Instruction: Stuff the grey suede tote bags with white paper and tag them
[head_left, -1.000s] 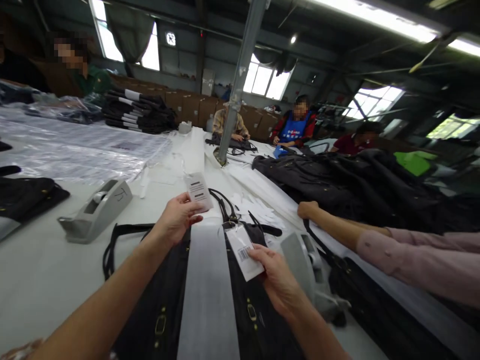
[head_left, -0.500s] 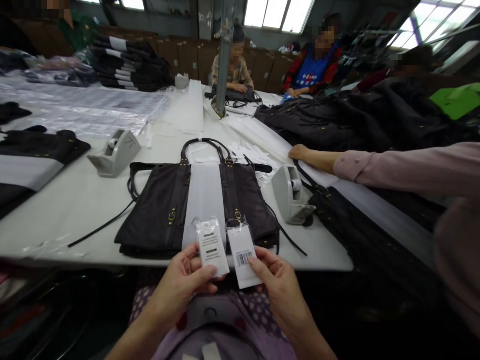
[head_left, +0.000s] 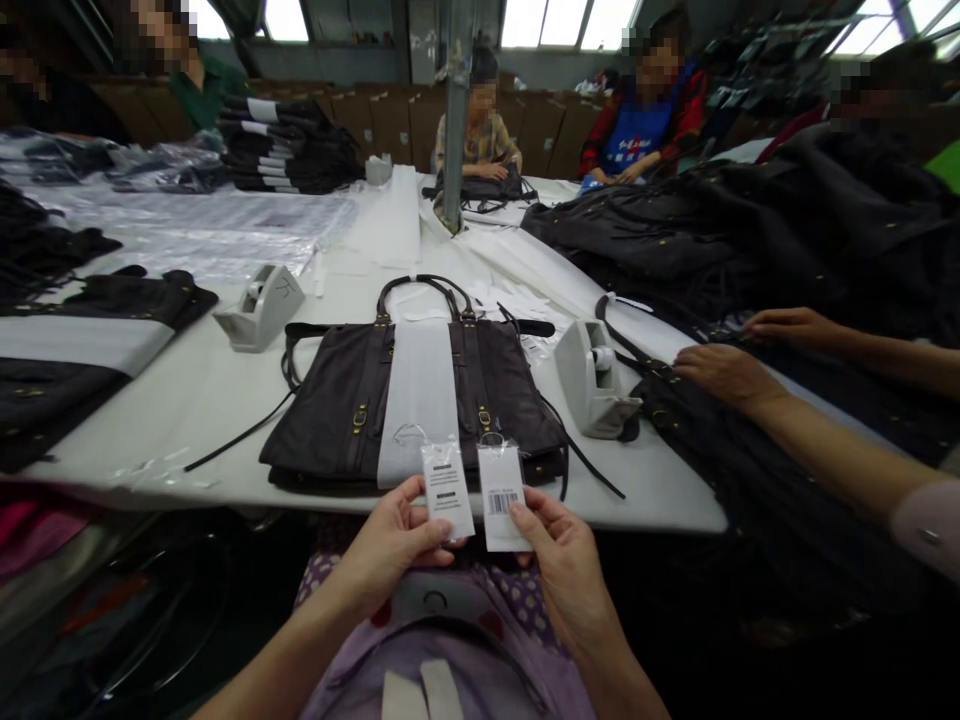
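Observation:
A dark leather handbag (head_left: 330,400) lies flat at the table's front edge, its handles pointing away and a white paper band (head_left: 421,390) round its middle. My left hand (head_left: 401,540) pinches a white printed tag (head_left: 448,492) in a clear sleeve, over the bag's lower edge. Close beside it, my right hand (head_left: 559,545) grips a white barcode tag (head_left: 501,500) between thumb and fingers. Both tags hang on thin loops near the bag's front. Loose dark straps trail from both sides of the bag.
Grey tape dispensers stand left (head_left: 262,308) and right (head_left: 592,380) of the bag. Another banded bag (head_left: 82,335) lies at left. At right, a co-worker's hands (head_left: 731,375) touch a dark bag near a large heap (head_left: 787,220). A pole (head_left: 455,120) rises behind.
The view has shifted slightly left, and both tags appear more upright in my hands. The co-worker's arm at right has drawn back, and two hands now show on the dark bag there.

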